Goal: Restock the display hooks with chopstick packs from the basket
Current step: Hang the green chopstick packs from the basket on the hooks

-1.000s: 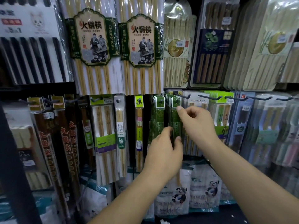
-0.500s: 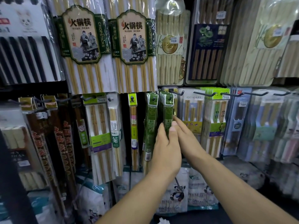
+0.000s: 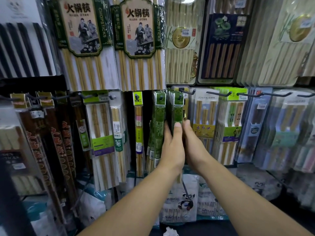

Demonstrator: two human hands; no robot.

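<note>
While both hands press a stack of green chopstick packs [image 3: 178, 109] hanging on its hook [image 3: 179, 98], left hand [image 3: 172, 147] wraps the stack's left edge, right hand [image 3: 190, 147] flat against its right; packs seem light, stiff, slick-wrapped; best pinched mid-length below the hook.

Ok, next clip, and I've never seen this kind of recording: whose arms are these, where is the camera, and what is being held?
There is no machine here. A person wears one wide-angle camera on the head, looking forward and down, so the two bare arms are their own. They face a shop wall of chopstick packs hung on hooks. The left hand and right hand close from either side on a stack of green packs hanging from one hook. More green packs hang just left. No basket is in view.
</note>
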